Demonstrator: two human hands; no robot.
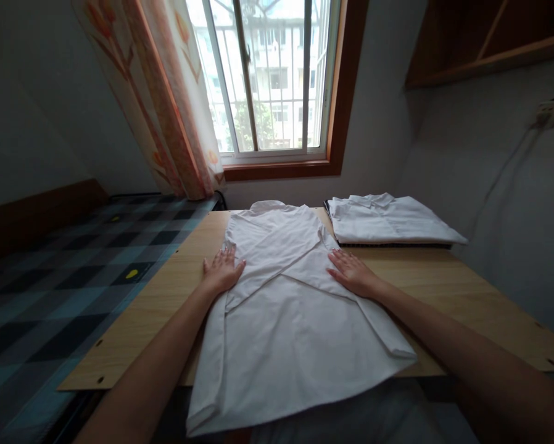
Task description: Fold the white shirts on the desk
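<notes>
A white shirt lies spread on the wooden board, its collar at the far end and its sleeves folded crosswise over the body. The lower hem hangs past the board's near edge. My left hand rests flat on the shirt's left side, fingers spread and pointing away from me. On the opposite side, my right hand lies flat over the shirt's right edge, with its fingers stretched out. Neither hand grips the cloth.
The wooden board carries a stack of folded white shirts at the back right. A bed with a checked cover stands to the left. Ahead are a window and a flowered curtain; a wooden shelf hangs upper right.
</notes>
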